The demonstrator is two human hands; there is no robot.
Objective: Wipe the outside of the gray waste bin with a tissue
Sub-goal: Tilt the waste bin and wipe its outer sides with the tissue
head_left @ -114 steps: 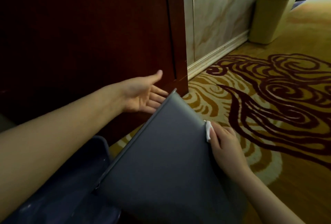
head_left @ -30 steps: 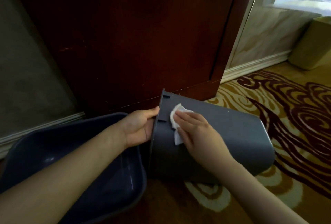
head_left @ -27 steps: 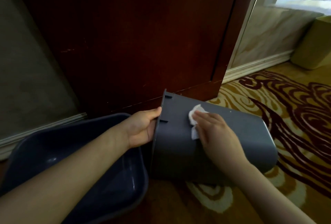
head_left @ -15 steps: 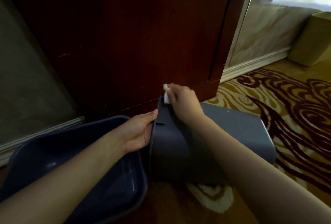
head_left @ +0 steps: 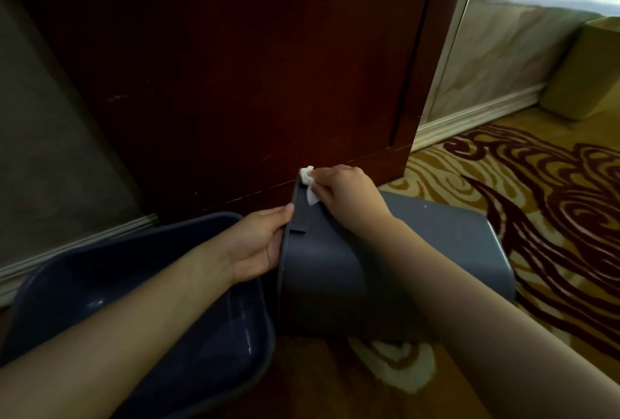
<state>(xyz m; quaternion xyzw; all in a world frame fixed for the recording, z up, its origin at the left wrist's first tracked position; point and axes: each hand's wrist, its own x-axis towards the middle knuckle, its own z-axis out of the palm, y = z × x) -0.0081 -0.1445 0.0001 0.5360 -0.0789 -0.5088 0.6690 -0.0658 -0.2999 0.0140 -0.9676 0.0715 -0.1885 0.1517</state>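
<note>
The gray waste bin [head_left: 446, 251] lies on its side on the carpet, its open rim turned left and its base to the right. My left hand [head_left: 258, 244] grips that rim on its near left side, thumb on the edge. A crumpled white tissue [head_left: 308, 183] is pressed on the rim's top far corner, held by my right hand [head_left: 345, 190]. My right forearm crosses over the bin's upper side and hides part of it.
A dark blue plastic tub [head_left: 141, 304] sits on the floor at the left, touching the bin's rim. A dark red wooden panel [head_left: 251, 66] stands right behind. A yellow-green bin [head_left: 583, 73] stands at the far right by the marble wall. Patterned carpet [head_left: 543, 190] spreads to the right.
My right hand with the tissue moved from the bin's upper side up and left to the rim's top corner and stayed there. The left hand kept its grip on the rim.
</note>
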